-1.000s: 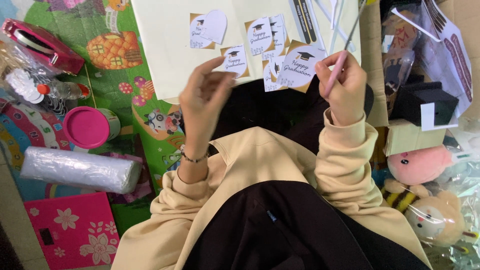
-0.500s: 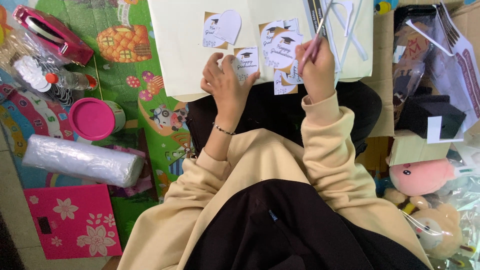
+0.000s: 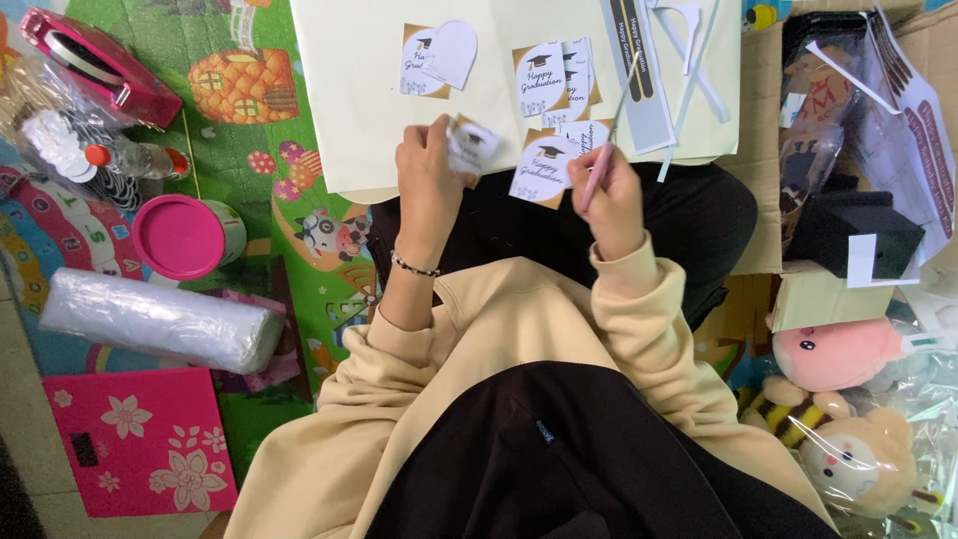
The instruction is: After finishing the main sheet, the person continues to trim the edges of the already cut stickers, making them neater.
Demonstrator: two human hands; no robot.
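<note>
**Hands on paper tags over cream sheet**

Small white tag (image 3: pixel 471 143) sits at the near edge of the cream sheet (image 3: pixel 359 110), pinched in the left hand (image 3: pixel 431 180), fingers curled closed round it. Just right of it, a bigger tag with gold corners (image 3: pixel 544 170) lies on the sheet edge, touching the right hand (image 3: pixel 611 195). Right hand is closed round a thin pink stick tool (image 3: pixel 599 172), tip pointing up toward the sheet; whether it is a pen or a blade, cannot tell. More printed tags (image 3: pixel 559 85) are stacked just above, one arch-shaped tag (image 3: pixel 439 58) further left. White paper strips (image 3: pixel 689 70) lie at the sheet's right side. The sheet rests over the person's dark lap on a colourful play mat (image 3: pixel 269 150). Left of the hands, well apart: pink-lidded tub (image 3: pixel 185 237), clear plastic roll (image 3: pixel 160 321), pink tape dispenser (image 3: pixel 100 65), pink flowered box (image 3: pixel 140 439). Right side: cardboard box (image 3: pixel 828 294), plush toys (image 3: pixel 848 399). Nothing covers the tags but the fingers.
</note>
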